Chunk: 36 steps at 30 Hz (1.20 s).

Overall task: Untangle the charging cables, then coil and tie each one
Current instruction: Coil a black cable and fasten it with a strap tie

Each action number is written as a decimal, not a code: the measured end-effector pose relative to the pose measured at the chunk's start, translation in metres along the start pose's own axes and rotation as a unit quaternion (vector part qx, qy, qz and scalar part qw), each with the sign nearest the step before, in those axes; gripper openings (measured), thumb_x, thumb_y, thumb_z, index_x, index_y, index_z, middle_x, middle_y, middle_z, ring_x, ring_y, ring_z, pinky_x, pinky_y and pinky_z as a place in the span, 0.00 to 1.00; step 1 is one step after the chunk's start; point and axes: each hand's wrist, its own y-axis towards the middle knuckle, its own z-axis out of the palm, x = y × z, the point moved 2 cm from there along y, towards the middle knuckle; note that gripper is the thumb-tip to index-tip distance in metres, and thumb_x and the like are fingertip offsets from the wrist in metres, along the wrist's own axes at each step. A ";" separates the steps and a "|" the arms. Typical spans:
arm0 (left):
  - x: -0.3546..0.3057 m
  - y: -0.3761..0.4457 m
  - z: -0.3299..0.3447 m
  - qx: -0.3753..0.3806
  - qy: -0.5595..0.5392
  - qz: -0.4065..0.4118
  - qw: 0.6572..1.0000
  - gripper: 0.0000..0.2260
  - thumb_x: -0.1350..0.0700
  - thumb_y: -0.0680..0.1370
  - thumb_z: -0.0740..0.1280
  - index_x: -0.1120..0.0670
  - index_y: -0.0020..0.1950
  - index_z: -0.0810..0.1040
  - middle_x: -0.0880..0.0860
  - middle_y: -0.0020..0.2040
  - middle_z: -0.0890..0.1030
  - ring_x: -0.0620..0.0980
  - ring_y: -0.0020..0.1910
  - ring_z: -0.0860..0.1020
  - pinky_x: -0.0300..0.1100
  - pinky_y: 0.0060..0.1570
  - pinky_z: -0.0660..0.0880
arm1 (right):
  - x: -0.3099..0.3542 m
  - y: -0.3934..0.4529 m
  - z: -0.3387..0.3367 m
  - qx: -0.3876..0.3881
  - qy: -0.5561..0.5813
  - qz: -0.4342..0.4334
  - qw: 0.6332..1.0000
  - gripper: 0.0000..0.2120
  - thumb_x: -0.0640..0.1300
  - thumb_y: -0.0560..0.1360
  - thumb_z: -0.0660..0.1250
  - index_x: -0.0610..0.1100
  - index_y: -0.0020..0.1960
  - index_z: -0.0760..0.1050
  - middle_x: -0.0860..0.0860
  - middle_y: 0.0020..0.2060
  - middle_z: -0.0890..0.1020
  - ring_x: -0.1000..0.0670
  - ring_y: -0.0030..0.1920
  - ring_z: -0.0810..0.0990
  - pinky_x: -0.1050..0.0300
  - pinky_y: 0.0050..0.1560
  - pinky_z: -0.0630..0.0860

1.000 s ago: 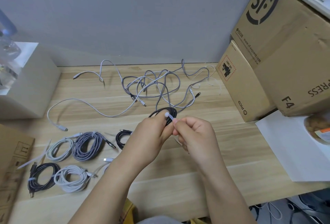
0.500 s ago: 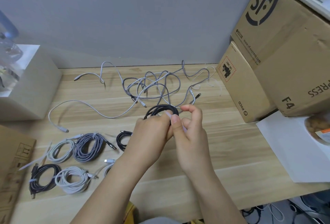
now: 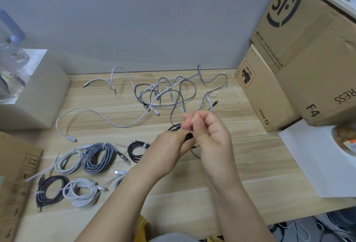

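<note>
The left hand [image 3: 171, 151] grips a coiled black cable [image 3: 187, 137], mostly hidden behind both hands above the wooden table [image 3: 240, 164]; the right hand [image 3: 210, 135] has curled, motion-blurred fingers, and what they pinch cannot be made out. Behind lies a tangle [image 3: 165, 95] of grey braided and white cables. Tied coils [image 3: 96, 157], braided or smooth, sit left, one partly hidden by the left forearm.

Even, soft indoor light, no glare. Faint shadows under tangled cables [image 3: 165, 95]. Right hand [image 3: 208, 135] fingertips motion-blurred. Wide-angle bend at edges; bottle [image 3: 11, 52], far left of cables, blurry.
</note>
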 end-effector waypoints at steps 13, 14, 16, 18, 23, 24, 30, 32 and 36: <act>0.028 0.003 -0.021 -0.080 -0.243 -0.111 0.961 0.16 0.48 0.78 0.60 0.53 0.33 0.63 0.46 0.27 0.61 0.45 0.27 0.59 0.41 0.29 0.56 | -0.010 0.003 -0.013 0.066 0.110 0.160 0.979 0.12 0.47 0.75 0.61 0.41 0.37 0.68 0.52 0.17 0.63 0.51 0.19 0.65 0.59 0.40 0.76; 0.026 0.003 -0.021 -0.096 -0.189 -0.100 0.972 0.16 0.50 0.79 0.61 0.55 0.34 0.64 0.46 0.27 0.63 0.45 0.28 0.60 0.40 0.30 0.58 | -0.013 0.004 -0.013 0.068 0.087 0.176 0.978 0.12 0.46 0.77 0.62 0.42 0.37 0.68 0.51 0.17 0.63 0.51 0.19 0.66 0.58 0.42 0.76; 0.019 0.002 -0.019 -0.111 -0.104 -0.073 0.986 0.13 0.53 0.79 0.62 0.53 0.35 0.66 0.46 0.27 0.66 0.45 0.29 0.62 0.39 0.32 0.61 | -0.019 0.005 -0.012 0.058 0.053 0.198 0.977 0.10 0.41 0.78 0.61 0.43 0.38 0.68 0.52 0.18 0.64 0.52 0.20 0.65 0.58 0.42 0.76; 0.012 0.000 -0.016 -0.100 -0.051 -0.051 0.992 0.15 0.53 0.79 0.62 0.45 0.34 0.62 0.46 0.26 0.69 0.46 0.29 0.65 0.40 0.32 0.64 | -0.025 0.006 -0.011 0.050 0.021 0.203 0.978 0.09 0.40 0.78 0.63 0.43 0.40 0.67 0.54 0.19 0.67 0.54 0.20 0.65 0.59 0.38 0.73; 0.005 0.000 -0.010 -0.092 -0.011 -0.055 0.994 0.16 0.52 0.80 0.61 0.48 0.36 0.58 0.48 0.27 0.65 0.49 0.30 0.64 0.46 0.33 0.59 | -0.040 0.008 -0.023 0.065 -0.158 0.152 0.974 0.09 0.47 0.73 0.68 0.50 0.35 0.75 0.57 0.23 0.69 0.58 0.25 0.66 0.61 0.33 0.65; 0.004 0.000 -0.011 -0.096 -0.011 -0.056 0.994 0.16 0.51 0.80 0.61 0.48 0.36 0.58 0.48 0.27 0.65 0.48 0.29 0.64 0.45 0.32 0.59 | -0.041 0.008 -0.023 0.089 -0.190 0.134 0.969 0.08 0.48 0.72 0.67 0.52 0.34 0.76 0.59 0.22 0.71 0.59 0.25 0.66 0.60 0.34 0.63; 0.004 0.001 -0.013 -0.091 0.018 -0.050 0.994 0.16 0.50 0.80 0.60 0.46 0.36 0.58 0.48 0.26 0.65 0.47 0.28 0.65 0.39 0.30 0.60 | -0.043 0.007 -0.020 0.149 -0.391 0.081 0.905 0.08 0.50 0.76 0.61 0.56 0.41 0.76 0.59 0.40 0.80 0.53 0.47 0.76 0.50 0.54 0.71; 0.001 0.001 -0.012 -0.079 0.032 -0.037 0.996 0.15 0.50 0.80 0.60 0.46 0.36 0.57 0.48 0.26 0.65 0.48 0.28 0.65 0.42 0.31 0.60 | -0.043 0.007 -0.020 0.186 -0.540 0.063 0.819 0.12 0.52 0.81 0.54 0.54 0.50 0.76 0.57 0.50 0.80 0.51 0.56 0.74 0.52 0.58 0.65; 0.000 0.001 -0.009 -0.064 0.060 -0.018 0.996 0.17 0.50 0.80 0.59 0.48 0.36 0.55 0.49 0.28 0.65 0.54 0.31 0.64 0.46 0.33 0.60 | -0.050 0.006 -0.019 0.212 -0.495 0.031 0.842 0.12 0.50 0.81 0.54 0.51 0.53 0.75 0.53 0.51 0.79 0.48 0.55 0.75 0.53 0.56 0.69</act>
